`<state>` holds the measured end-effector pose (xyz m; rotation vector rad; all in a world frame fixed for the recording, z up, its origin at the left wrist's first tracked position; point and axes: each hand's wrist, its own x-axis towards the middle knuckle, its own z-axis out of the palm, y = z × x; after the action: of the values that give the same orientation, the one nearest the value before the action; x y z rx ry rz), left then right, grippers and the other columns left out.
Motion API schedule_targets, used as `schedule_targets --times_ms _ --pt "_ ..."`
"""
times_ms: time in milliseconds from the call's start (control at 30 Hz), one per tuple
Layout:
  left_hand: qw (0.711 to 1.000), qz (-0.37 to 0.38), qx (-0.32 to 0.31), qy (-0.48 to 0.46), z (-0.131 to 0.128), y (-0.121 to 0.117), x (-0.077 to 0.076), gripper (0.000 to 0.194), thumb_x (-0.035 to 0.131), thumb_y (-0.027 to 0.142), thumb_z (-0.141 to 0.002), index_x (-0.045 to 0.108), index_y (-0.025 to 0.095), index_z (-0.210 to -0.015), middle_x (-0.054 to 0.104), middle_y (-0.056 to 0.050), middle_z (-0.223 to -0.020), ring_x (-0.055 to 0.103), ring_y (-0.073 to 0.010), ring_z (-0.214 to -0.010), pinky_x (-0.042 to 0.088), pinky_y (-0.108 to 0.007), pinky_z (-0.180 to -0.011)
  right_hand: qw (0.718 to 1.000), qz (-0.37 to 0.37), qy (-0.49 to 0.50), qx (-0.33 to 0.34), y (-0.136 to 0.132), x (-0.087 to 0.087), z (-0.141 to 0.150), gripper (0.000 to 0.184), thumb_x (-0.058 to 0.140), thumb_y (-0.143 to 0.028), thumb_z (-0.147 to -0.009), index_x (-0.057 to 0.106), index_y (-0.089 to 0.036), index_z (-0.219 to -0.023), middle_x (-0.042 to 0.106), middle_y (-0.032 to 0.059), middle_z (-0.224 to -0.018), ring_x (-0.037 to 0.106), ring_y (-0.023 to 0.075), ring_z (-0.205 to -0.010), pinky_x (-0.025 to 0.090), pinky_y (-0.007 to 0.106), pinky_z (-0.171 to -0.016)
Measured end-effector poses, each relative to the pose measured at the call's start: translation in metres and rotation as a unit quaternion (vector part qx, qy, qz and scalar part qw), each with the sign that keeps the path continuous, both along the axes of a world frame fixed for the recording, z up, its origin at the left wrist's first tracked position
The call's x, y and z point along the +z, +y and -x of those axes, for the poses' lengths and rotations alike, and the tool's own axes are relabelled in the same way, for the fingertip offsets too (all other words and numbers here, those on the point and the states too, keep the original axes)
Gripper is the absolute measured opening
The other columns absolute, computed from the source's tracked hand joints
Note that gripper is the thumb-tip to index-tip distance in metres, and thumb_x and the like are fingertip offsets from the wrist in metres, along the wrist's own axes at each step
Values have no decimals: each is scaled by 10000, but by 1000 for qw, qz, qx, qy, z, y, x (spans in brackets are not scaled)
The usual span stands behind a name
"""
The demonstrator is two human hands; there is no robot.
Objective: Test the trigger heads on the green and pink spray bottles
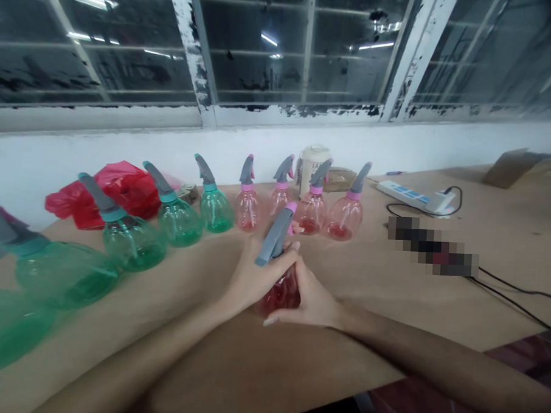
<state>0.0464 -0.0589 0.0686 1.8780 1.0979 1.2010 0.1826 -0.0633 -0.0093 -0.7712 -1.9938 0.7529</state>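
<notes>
In the middle of the table stands a red spray bottle [281, 295] with a grey and pink trigger head, and both my hands are closed on it. My left hand [257, 269] wraps the neck just under the spray head. Around the right side of the body curls my right hand [317, 299], its thumb low on the front. The fingers behind the bottle are mostly hidden. Close behind are several pink spray bottles [343, 217] with some liquid in them. Several green spray bottles [134, 246] form a row curving toward me on the left.
A red plastic bag [121, 193] lies behind the green bottles. At the back stands a pale tub [314, 165]. To the right are a white power strip [413, 197], a pixelated dark object [431, 247] with cables, and a cardboard piece [510, 168] against the wall.
</notes>
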Motion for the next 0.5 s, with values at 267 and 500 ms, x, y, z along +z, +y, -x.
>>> schedule_targets --times_ms 267,500 --pt "998 -8 40 48 0 -3 6 109 559 245 -766 612 218 -858 671 5 -761 653 -161 -685 521 -285 -644 999 17 14 30 -1 5 -8 1023 785 -482 -612 194 -229 -1408 448 138 -1332 458 310 -1230 411 499 -1004" --pt "998 26 31 54 -2 -7 9 115 574 315 -773 618 210 -756 688 -9 -730 655 -165 -685 534 -286 -623 1000 6 17 19 -2 7 -7 1048 783 -494 -608 174 -234 -1421 333 143 -1448 309 314 -1350 311 515 -1087"
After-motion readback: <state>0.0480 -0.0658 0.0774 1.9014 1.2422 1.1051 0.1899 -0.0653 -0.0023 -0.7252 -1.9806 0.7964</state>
